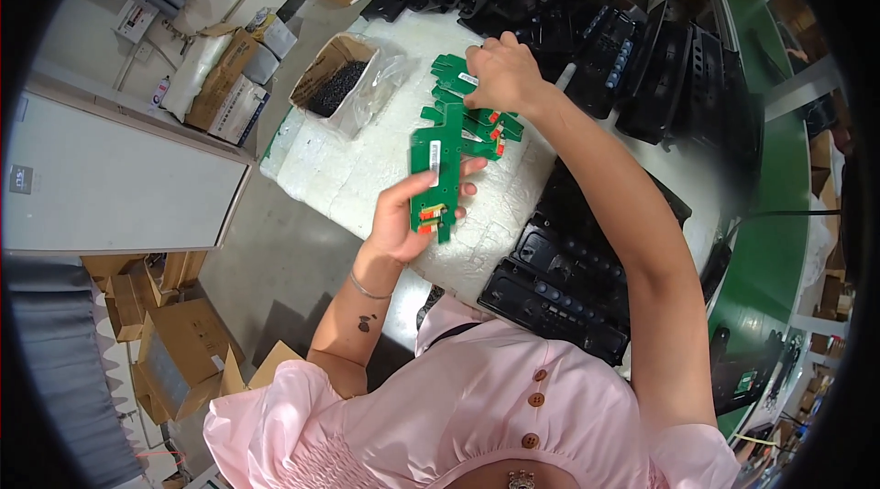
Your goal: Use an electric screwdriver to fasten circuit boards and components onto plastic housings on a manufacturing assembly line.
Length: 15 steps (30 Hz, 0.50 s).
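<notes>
The left hand [400, 219] is clamping a green circuit board [447, 145] by its lower part. Beyond that board, similar boards [445, 67] are lying piled on the white bench [316, 168]; the right hand [502, 75] is covering part of them, and I cannot tell whether it is gripping one. A box of black pellets [332, 122] is standing beyond the board to its left; black plastic cases [550, 260] are lying to its right.

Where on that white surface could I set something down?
Bare white foam lies left of the held circuit board, on the near side of the open box; another patch lies between the left hand and the nearer black housings. It's crowded at the right hand, where other circuit boards lie, and along the far side, with farther housings.
</notes>
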{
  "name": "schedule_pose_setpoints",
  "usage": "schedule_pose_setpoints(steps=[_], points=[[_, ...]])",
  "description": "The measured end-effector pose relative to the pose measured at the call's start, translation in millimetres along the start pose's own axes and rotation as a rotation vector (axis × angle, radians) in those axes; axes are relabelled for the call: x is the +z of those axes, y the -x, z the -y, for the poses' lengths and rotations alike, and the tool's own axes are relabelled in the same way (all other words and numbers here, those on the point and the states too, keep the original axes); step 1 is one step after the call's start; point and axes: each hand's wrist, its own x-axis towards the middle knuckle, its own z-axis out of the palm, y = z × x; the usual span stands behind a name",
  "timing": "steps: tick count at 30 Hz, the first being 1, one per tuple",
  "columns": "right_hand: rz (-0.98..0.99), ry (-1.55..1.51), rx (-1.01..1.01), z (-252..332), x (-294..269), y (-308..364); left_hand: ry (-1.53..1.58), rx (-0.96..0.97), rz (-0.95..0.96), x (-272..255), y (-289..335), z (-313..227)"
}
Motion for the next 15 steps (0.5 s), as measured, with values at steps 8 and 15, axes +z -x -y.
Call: schedule_pose_setpoints(steps=[8,15], points=[[0.204,-0.099,0.064,12.8,-9.3,-4.1,0.497,-0.027,-0.043,-12.3,-0.3,4.0],[0.22,-0.086,0.09,16.2,-10.1,-10.6,0.291,-0.014,-0.188,9.0,4.8,1.1]])
